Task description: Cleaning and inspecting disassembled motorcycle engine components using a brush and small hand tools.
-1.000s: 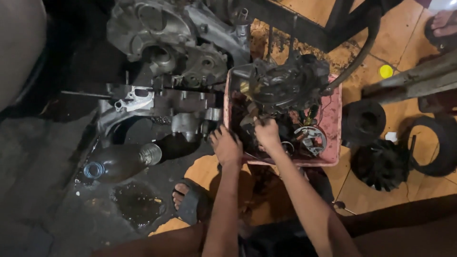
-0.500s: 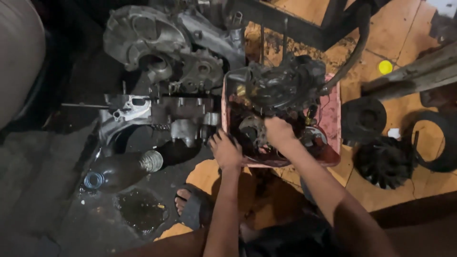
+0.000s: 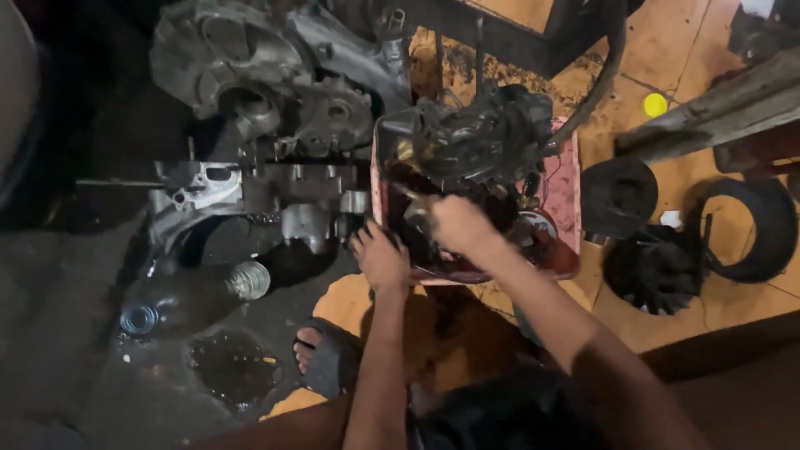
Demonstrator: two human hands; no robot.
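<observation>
A pink plastic basin (image 3: 567, 179) sits on the floor, full of dark oily engine parts, with a black greasy assembly (image 3: 483, 133) piled at its far side. My left hand (image 3: 379, 258) rests on the basin's near left rim, fingers curled over the edge. My right hand (image 3: 454, 225) is inside the basin, closed around a small metal part (image 3: 414, 218) that it mostly hides.
A grey engine casing (image 3: 250, 75) and more engine blocks (image 3: 250, 192) lie left of the basin. A clear plastic bottle (image 3: 192, 296) lies by an oil puddle (image 3: 229, 367). My sandalled foot (image 3: 325, 354) is below. Black fan wheels (image 3: 654, 267) and a rubber ring (image 3: 750, 229) lie at right.
My right hand has moved left inside the basin and closed on a small part. My left hand has stayed at the basin's rim. The view has shifted slightly.
</observation>
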